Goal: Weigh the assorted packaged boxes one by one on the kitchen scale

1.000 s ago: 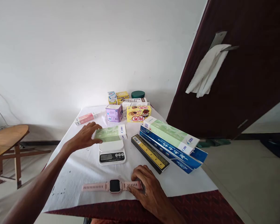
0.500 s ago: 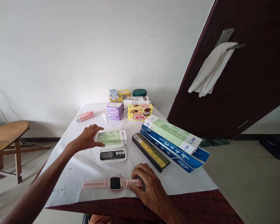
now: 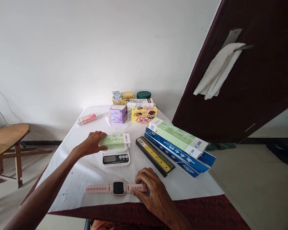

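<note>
My left hand (image 3: 93, 142) is wrapped round the left end of a small green and white box (image 3: 115, 141) that lies on the white kitchen scale (image 3: 116, 157). My right hand (image 3: 150, 190) rests on the tablecloth near the table's front edge, its fingertips pressed on the right strap of a pink smartwatch (image 3: 115, 188) that lies flat.
To the right of the scale lie a black and yellow box (image 3: 155, 156), a long blue box (image 3: 177, 153) and a long green box (image 3: 177, 135). Several small boxes (image 3: 134, 108) and a pink box (image 3: 88, 118) stand at the back. A dark door (image 3: 249, 80) is right, a wooden table (image 3: 7, 137) left.
The green box has come down flat onto the scale, and my left hand has closed round its left end. My right hand has stayed on the watch strap.
</note>
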`<state>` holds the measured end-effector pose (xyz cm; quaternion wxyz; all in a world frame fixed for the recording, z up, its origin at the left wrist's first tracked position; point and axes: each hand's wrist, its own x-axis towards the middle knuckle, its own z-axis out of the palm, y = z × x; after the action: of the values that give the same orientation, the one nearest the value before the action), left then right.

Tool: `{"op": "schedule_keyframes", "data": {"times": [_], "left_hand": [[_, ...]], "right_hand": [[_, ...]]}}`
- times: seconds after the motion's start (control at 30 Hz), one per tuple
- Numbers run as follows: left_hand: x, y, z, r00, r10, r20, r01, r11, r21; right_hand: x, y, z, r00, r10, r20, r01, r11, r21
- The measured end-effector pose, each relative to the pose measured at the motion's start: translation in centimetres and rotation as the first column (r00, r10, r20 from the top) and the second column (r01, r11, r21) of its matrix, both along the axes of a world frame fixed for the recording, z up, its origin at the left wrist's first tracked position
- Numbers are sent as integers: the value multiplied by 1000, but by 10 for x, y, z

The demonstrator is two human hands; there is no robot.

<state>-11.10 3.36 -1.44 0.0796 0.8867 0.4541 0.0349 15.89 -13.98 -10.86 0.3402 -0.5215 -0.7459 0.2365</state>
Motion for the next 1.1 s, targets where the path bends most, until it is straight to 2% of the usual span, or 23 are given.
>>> {"op": "schedule_keyframes", "data": {"times": [0.1,0.2,0.27,0.37,0.5,0.67,0.77,0.97,1.03,1.1], "left_hand": [[-12,4,-1,996,20,89,-19,1000,-14],[-38,17,2,978,137,159,-137,990,-10],[-60,33,3,959,250,132,-257,966,37],[-90,64,-2,902,431,21,-430,898,95],[-109,100,-16,841,539,-42,-535,841,83],[-111,125,-28,825,563,-44,-560,825,72],[-109,138,-23,819,574,-22,-568,815,114],[-97,173,-10,761,648,20,-639,743,198],[-91,181,-11,753,658,12,-648,738,189],[-86,186,-13,767,642,-15,-631,757,169]], "right_hand": [[0,1,-2,1000,1,6,-1,1000,15],[0,1,-5,1000,6,8,-7,999,40],[1,1,-7,1000,14,9,-14,999,48],[1,2,-9,1000,18,12,-19,999,51],[1,2,-11,1000,7,19,-8,997,74],[2,3,-12,1000,1,23,-3,997,78],[2,4,-14,1000,5,27,-7,998,66],[2,3,-16,1000,-8,15,8,1000,19],[1,3,-15,1000,-18,12,18,1000,5],[1,3,-14,1000,-25,7,25,1000,-2]]}}
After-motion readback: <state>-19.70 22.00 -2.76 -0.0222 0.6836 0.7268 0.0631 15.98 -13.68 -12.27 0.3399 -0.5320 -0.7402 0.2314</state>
